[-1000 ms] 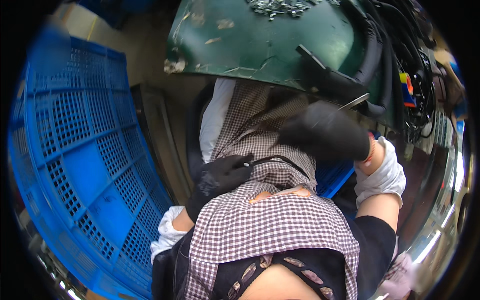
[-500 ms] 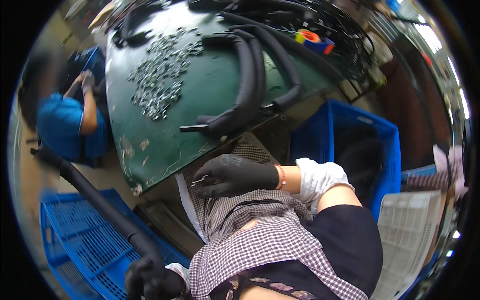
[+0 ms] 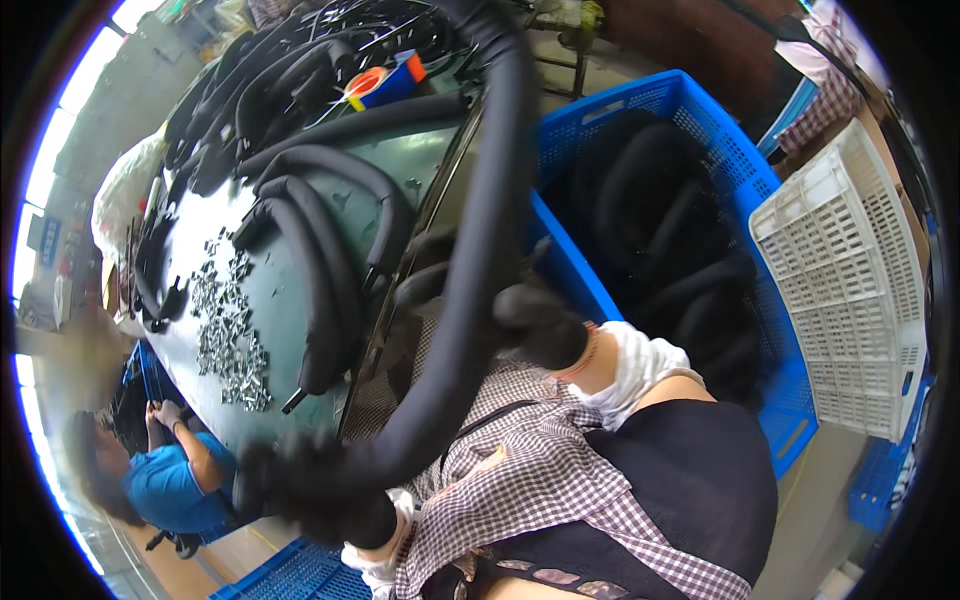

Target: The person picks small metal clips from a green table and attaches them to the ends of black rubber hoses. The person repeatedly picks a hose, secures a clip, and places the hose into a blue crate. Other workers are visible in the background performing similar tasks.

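A long, bent tube covered in black foam (image 3: 465, 310) rises across the middle of the view, in front of my lap and past the table edge. My left hand (image 3: 315, 495), in a black glove and blurred, is closed around its lower end. My right hand (image 3: 540, 320), also black-gloved, is behind the tube near its middle. Its fingers are partly hidden and smeared, so whether it grips anything is unclear. On the green table (image 3: 290, 425) lie several similar foam-covered tubes (image 3: 318, 290) beside a pile of small silvery metal pieces (image 3: 230, 345).
To the right stands a blue crate (image 3: 735, 140) containing black tubes, with a white crate (image 3: 850, 290) beyond it. Another blue crate (image 3: 305, 575) is low at the left. A tape dispenser (image 3: 388, 82) sits far back. A person in blue (image 3: 170, 490) works at left.
My view has swung right. The left hand has brought the tube from the left side up across my front. My right hand has moved behind it; the small metal piece it held no longer shows clearly.
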Demonstrator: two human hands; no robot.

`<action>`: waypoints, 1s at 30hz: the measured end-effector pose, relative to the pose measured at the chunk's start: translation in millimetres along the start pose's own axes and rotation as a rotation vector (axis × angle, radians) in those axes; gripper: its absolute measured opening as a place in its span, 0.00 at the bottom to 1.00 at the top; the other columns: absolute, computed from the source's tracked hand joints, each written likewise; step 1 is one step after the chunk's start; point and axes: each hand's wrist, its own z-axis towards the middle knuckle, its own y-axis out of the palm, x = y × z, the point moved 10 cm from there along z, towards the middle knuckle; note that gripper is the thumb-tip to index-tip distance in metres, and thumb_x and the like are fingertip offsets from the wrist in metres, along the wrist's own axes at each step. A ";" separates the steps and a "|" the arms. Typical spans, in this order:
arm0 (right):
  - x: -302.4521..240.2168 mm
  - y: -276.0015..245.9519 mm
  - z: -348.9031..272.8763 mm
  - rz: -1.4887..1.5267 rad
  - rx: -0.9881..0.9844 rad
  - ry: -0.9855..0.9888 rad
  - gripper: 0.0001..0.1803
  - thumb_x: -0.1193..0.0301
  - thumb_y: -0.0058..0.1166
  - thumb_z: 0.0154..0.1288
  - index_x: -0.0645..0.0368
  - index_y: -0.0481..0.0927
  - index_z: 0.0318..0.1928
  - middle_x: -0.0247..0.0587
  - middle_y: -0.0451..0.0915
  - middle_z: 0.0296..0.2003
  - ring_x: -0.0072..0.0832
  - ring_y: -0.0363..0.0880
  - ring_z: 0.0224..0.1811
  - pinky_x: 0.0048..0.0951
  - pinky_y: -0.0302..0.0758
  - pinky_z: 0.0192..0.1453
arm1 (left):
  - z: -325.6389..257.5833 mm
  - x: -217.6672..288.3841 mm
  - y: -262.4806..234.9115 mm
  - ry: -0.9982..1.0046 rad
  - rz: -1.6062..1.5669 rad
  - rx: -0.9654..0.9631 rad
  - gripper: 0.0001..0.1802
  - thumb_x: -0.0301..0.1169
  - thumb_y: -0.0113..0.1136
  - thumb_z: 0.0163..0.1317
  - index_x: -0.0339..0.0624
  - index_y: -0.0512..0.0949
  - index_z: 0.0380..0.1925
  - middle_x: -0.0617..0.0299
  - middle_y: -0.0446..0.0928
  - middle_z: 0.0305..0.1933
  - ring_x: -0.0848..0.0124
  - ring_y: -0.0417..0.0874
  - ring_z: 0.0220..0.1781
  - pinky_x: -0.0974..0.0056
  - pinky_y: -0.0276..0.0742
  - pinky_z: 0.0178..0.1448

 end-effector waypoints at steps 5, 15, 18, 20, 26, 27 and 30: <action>-147.9 -57.1 -69.3 -0.370 0.431 -0.428 0.26 0.56 0.50 0.71 0.64 0.71 0.59 0.45 0.80 0.47 0.26 0.82 0.46 0.27 0.80 0.48 | -30.9 -127.9 30.1 -0.827 0.189 -0.284 0.24 0.32 0.50 0.72 0.36 0.65 0.65 0.52 0.74 0.61 0.64 0.79 0.55 0.60 0.75 0.60; -301.2 -360.4 -104.9 -1.801 1.447 -0.037 0.35 0.44 0.62 0.57 0.71 0.79 0.39 0.58 0.82 0.33 0.49 0.80 0.34 0.44 0.76 0.44 | -90.9 -142.9 -41.3 -1.104 0.280 -0.164 0.17 0.30 0.51 0.71 0.32 0.75 0.55 0.51 0.81 0.50 0.65 0.81 0.50 0.61 0.76 0.58; -295.9 -464.8 -99.9 -2.075 1.342 0.051 0.41 0.39 0.58 0.57 0.74 0.79 0.44 0.66 0.81 0.38 0.59 0.80 0.42 0.48 0.75 0.47 | -90.0 -144.7 -52.9 -1.146 0.276 -0.089 0.16 0.29 0.52 0.71 0.32 0.76 0.54 0.54 0.80 0.51 0.67 0.81 0.52 0.63 0.75 0.59; -222.6 -495.3 -70.1 -2.181 0.773 0.308 0.39 0.39 0.54 0.59 0.68 0.80 0.46 0.65 0.81 0.40 0.58 0.80 0.43 0.49 0.75 0.47 | -83.7 -142.5 -59.9 -1.041 0.358 -0.122 0.14 0.28 0.53 0.70 0.34 0.77 0.53 0.54 0.80 0.50 0.68 0.80 0.51 0.64 0.75 0.58; -171.7 -481.2 -65.8 -2.123 0.805 0.491 0.30 0.46 0.54 0.63 0.64 0.83 0.43 0.63 0.81 0.43 0.57 0.78 0.49 0.50 0.74 0.52 | 12.8 -87.3 -32.2 0.090 1.597 -0.456 0.23 0.30 0.66 0.57 0.33 0.76 0.52 0.47 0.78 0.49 0.55 0.79 0.50 0.53 0.74 0.57; -176.1 -475.9 -67.2 -2.086 0.792 0.513 0.29 0.47 0.54 0.63 0.64 0.83 0.42 0.62 0.82 0.42 0.56 0.79 0.48 0.50 0.74 0.51 | 26.6 -90.4 -37.0 0.091 1.685 -0.431 0.26 0.31 0.67 0.55 0.34 0.74 0.54 0.47 0.78 0.49 0.53 0.79 0.50 0.51 0.72 0.58; -196.2 -445.6 -69.4 -2.053 0.817 0.399 0.26 0.49 0.56 0.65 0.64 0.81 0.37 0.59 0.82 0.35 0.53 0.80 0.40 0.46 0.74 0.46 | 56.4 -109.1 -58.1 -0.028 1.844 -0.384 0.34 0.34 0.70 0.50 0.34 0.71 0.58 0.47 0.77 0.50 0.49 0.77 0.52 0.49 0.69 0.60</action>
